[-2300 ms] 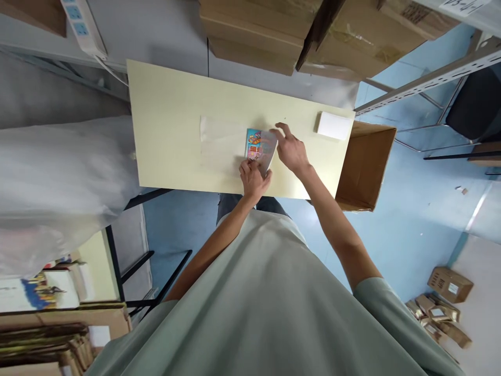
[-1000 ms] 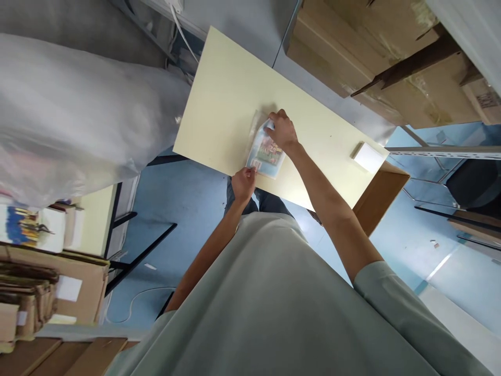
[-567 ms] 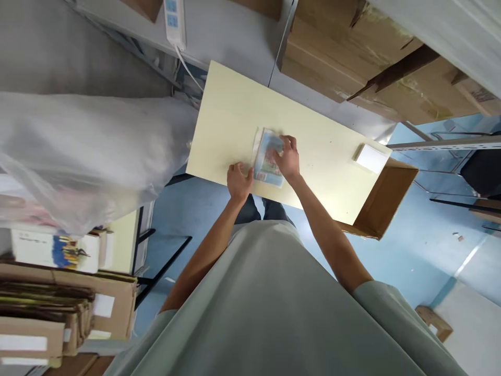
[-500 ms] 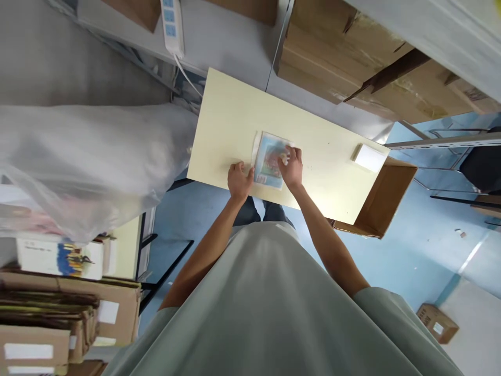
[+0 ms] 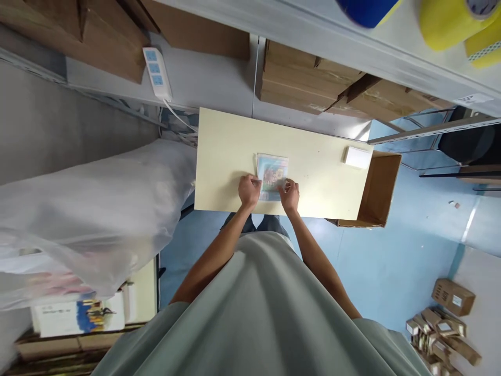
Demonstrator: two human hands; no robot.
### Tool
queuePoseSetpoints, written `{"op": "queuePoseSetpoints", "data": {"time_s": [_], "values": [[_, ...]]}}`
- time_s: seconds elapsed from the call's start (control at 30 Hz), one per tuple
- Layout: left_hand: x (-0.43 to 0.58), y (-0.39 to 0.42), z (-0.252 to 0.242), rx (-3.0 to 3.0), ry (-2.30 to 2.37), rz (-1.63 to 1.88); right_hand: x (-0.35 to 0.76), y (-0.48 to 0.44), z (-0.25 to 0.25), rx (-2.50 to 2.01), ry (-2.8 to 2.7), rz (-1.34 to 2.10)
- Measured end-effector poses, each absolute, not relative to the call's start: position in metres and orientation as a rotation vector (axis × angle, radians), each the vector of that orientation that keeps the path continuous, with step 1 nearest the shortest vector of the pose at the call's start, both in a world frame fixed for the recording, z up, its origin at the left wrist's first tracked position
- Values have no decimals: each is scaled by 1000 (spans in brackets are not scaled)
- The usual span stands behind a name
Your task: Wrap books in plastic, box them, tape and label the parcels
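Observation:
A thin light-blue picture booklet (image 5: pixel 273 172) with a barcode at its lower edge lies flat on the cream tabletop (image 5: pixel 227 151). A clear or whitish strip shows along its left side, perhaps a plastic sleeve. At the booklet's lower left edge is my left hand (image 5: pixel 249 191), its thumb and fingers pinched together on that edge. My right hand (image 5: pixel 290 196) is at the lower right edge, fingers curled and pinching there. The fingertips are small and partly hidden.
A white box-like block (image 5: pixel 357 157) sits at the table's right end, beside an open cardboard box (image 5: pixel 379 193). Cartons (image 5: pixel 301 78) and a power strip (image 5: pixel 157 74) stand behind. Left is a large plastic-wrapped bundle (image 5: pixel 148 177). Above, a shelf holds tape rolls (image 5: pixel 442 23).
My right hand has moved from the booklet's upper right down to its lower right edge. My left hand stays by the left edge. The whole view has shifted and turned slightly.

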State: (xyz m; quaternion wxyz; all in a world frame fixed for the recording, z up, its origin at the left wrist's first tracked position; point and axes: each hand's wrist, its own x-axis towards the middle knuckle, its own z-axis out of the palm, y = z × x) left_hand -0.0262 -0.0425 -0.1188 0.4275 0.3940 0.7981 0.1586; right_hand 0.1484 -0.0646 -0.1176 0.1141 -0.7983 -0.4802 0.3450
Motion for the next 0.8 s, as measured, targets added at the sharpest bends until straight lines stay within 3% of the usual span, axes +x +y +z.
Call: {"op": "queuePoseSetpoints", "data": {"time_s": [0.27,0.6,0.8], "values": [[-75,-31,-121,972,1895,471,107,-54,-122,-2388,-1257,973],[-213,38,-140,1202,2108,444,-27,32,-152,-2219,-1470,1075],[-232,50,-141,1209,2093,454,-44,47,-155,-2197,-1480,1071]]}}
